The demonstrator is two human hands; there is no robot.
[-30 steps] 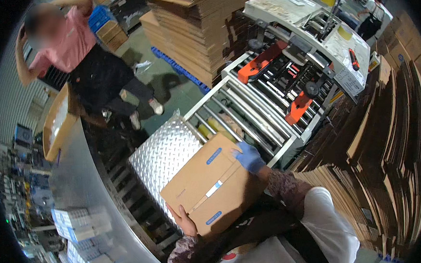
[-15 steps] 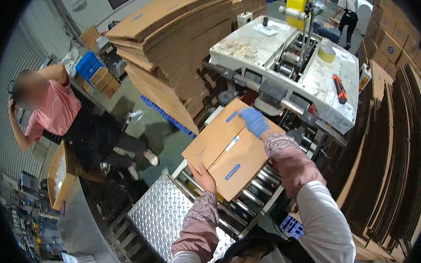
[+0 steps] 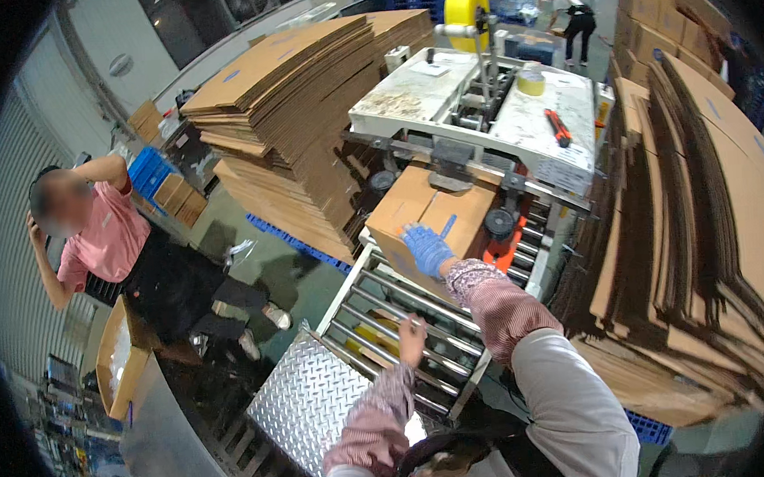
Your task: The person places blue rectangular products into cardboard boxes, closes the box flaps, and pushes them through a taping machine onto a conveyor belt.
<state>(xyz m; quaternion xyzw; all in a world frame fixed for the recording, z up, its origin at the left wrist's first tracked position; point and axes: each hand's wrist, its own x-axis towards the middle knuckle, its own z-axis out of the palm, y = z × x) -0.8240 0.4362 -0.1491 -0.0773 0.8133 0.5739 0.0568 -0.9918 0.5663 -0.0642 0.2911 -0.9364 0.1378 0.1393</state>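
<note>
The carton (image 3: pixel 433 211) was plain brown cardboard, box-shaped, with a smooth matt skin. It rested at the head of a roller conveyor (image 3: pixel 387 291) of round, shiny metal bars, its 12 o'clock end beneath a dark pressing plate (image 3: pixel 450 179) on a white-topped machine (image 3: pixel 404 92). At 8 o'clock from the bars lay a silvery plate (image 3: pixel 309 405) with a raised diamond tread; further out in that direction curved a smooth, grey metal surface (image 3: pixel 162 431).

A straight seam ran along the carton's top, with an oblong blue mark on its 4 o'clock side. The top looked flat and closed.

Two hands were at work. The right hand (image 3: pixel 429 251), in a blue knitted glove, pressed on the carton's 6 o'clock edge, fingers extended. The left hand (image 3: pixel 412 340), bare, hung over the rollers at 6 o'clock from the carton, its fingers partly bent; whether they pinched anything I could not tell.

Two black wheels flanked the carton, one (image 3: pixel 501 224) at 3 o'clock, the other (image 3: pixel 383 182) at 10. One orange guide (image 3: pixel 498 256) sat at 4 o'clock. Two yellow rolls showed: a large upright one (image 3: pixel 463 17) at 12 o'clock and a small one lying flat (image 3: pixel 531 81) at 1. One red-and-black cutter (image 3: pixel 557 128) lay at 2 o'clock. Two other people were visible, one in pink (image 3: pixel 106 238) at 9 o'clock, one farther off (image 3: pixel 577 27) at 1.
</note>
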